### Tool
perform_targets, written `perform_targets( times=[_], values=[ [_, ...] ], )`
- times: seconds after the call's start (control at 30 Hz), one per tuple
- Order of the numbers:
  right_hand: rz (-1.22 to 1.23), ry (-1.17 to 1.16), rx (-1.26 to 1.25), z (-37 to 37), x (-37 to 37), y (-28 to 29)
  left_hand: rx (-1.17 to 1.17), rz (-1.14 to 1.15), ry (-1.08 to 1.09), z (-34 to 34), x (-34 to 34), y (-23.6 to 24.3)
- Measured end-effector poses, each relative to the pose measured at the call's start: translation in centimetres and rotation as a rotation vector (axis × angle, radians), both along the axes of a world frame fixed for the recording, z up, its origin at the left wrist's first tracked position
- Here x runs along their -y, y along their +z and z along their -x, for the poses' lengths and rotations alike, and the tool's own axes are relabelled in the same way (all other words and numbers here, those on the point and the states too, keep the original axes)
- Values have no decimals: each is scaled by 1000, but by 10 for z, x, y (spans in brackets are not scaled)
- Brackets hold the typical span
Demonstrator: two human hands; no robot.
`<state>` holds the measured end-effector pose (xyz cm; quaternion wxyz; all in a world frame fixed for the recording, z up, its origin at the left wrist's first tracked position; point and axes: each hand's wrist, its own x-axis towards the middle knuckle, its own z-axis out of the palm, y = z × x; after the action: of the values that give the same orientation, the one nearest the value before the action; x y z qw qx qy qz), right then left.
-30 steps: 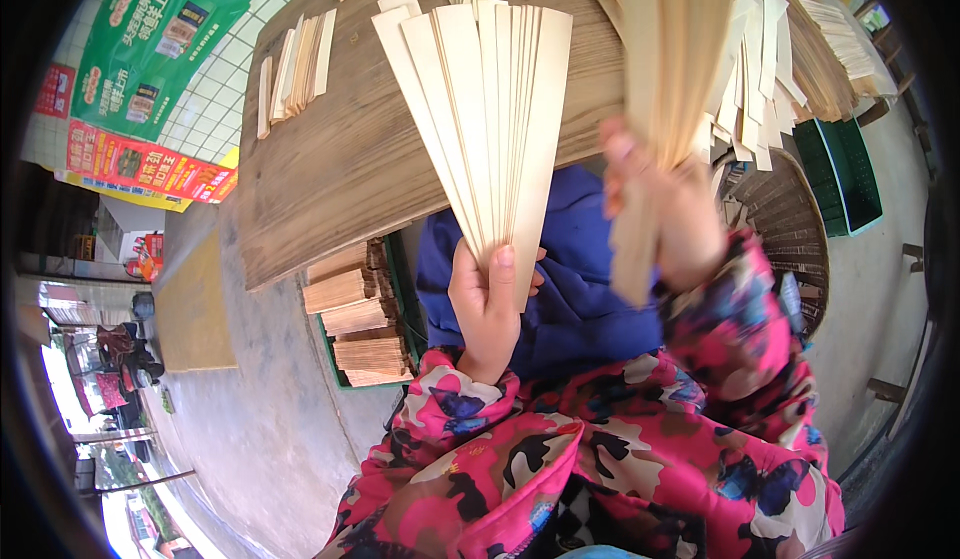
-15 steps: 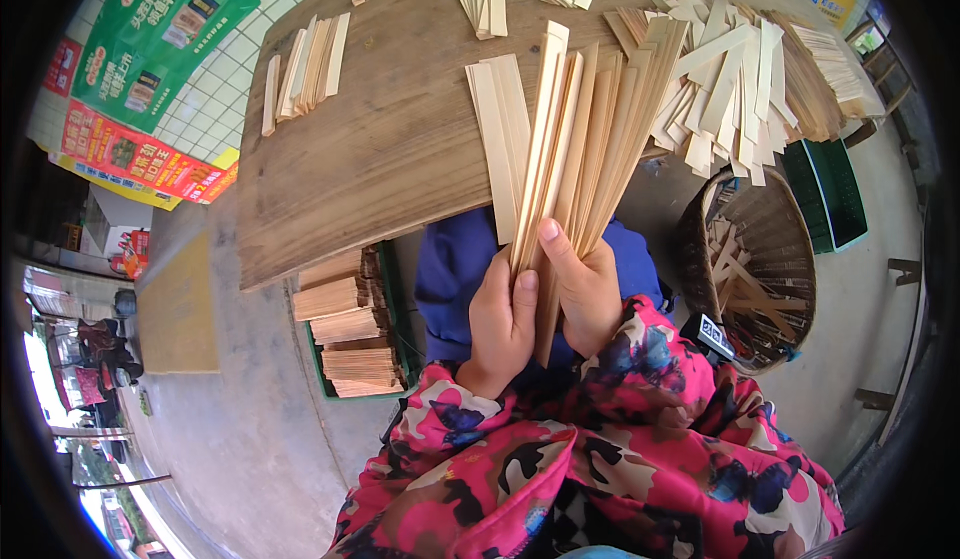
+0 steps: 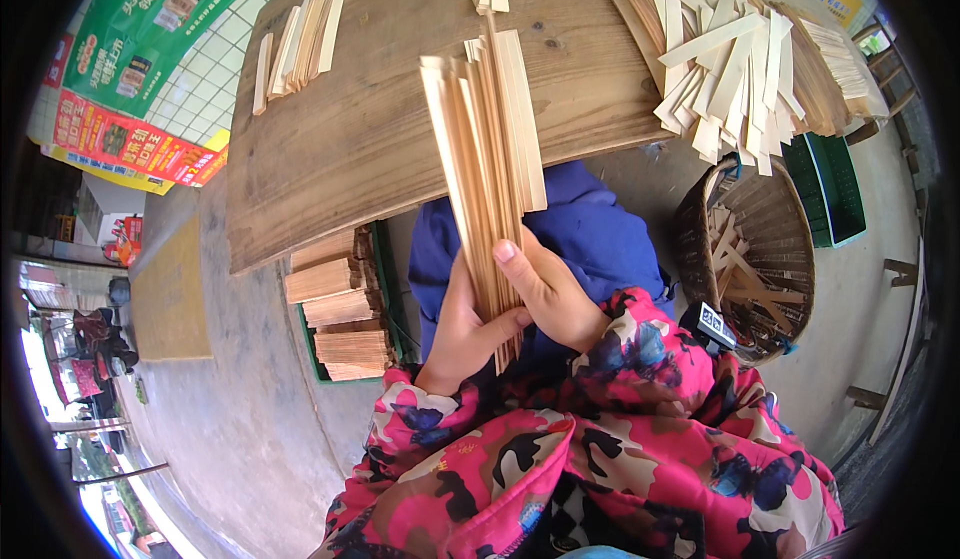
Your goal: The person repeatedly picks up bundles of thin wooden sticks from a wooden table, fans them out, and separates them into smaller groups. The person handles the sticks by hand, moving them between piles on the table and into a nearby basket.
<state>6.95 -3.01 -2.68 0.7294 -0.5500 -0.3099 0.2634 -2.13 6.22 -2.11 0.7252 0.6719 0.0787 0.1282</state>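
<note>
A thick bundle of thin wooden strips (image 3: 480, 179) stands upright between my hands, its far ends over the table edge. My left hand (image 3: 467, 324) wraps the lower left side, thumb lying across the strips. On the other side my right hand (image 3: 550, 289) closes round them, its thumb pressed on the front. Beyond the bundle, a few paler wooden strips (image 3: 522, 129) lie at the near edge of the wooden table (image 3: 380, 149). My fingers behind the bundle are hidden.
A heap of loose strips (image 3: 735, 59) covers the table's right side; a small pile (image 3: 305, 44) lies at left. Below stand a green crate of stacked strips (image 3: 345, 304), a woven basket (image 3: 790, 229) with scraps, and another green crate (image 3: 825, 189). Blue cloth (image 3: 590, 219) covers my lap.
The fanned strips are now gathered into a narrower bundle, and it has swung left, tilting leftward at the top. Both hands have moved slightly left with it, still gripping.
</note>
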Motion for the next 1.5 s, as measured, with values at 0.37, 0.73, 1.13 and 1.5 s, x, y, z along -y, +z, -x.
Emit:
perform_targets(
  times=[0.37, 0.73, 1.13, 1.5],
  values=[
    [246, 133, 25, -3, -12, -16, -119, 426, 210, 0, -14, -1],
    [285, -104, -318, -59, -19, -23, -148, 635, 176, 2, -29, -10],
    [157, 317, -649, 4, 15, -24, -54, 684, 157, -1, -23, -25],
    [288, 307, -421, 5, 17, -27, -94, 506, 160, -2, -22, -29]
  ],
)
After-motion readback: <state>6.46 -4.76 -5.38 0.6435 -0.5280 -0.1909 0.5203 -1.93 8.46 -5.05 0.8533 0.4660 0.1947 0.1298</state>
